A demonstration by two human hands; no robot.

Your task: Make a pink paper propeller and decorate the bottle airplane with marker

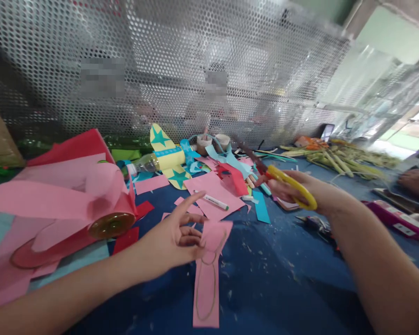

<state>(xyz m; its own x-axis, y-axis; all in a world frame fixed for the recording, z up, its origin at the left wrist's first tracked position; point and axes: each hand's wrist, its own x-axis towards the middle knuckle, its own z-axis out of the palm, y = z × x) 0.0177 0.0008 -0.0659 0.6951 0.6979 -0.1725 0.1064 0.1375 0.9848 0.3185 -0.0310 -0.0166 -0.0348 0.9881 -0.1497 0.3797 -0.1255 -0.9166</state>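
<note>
The pink paper strip (207, 274), marked with a long pencilled oval outline, hangs down over the blue tabletop (275, 279) near the middle of the view, its top end pinched between the thumb and curled fingers of the left hand (176, 237), whose forefinger points out straight. Largest around it is the perforated metal screen (195, 60) along the back of the table. At the left lies a heap of pink and red paper sheets (56, 195) with a round amber disc (111, 225) at its front. Behind, a plastic bottle with yellow paper wings bearing teal stars (167, 158) lies on its side. A bundle of green stalks (338, 160) spreads at the far right. A loose pink sheet (216, 188) carries a white marker pen (214, 201). The right hand (293, 190) is closed through the yellow handles of a pair of scissors (289, 184), held above the table, well apart from the strip. A teal paper scrap (261, 207) lies just below them.
</note>
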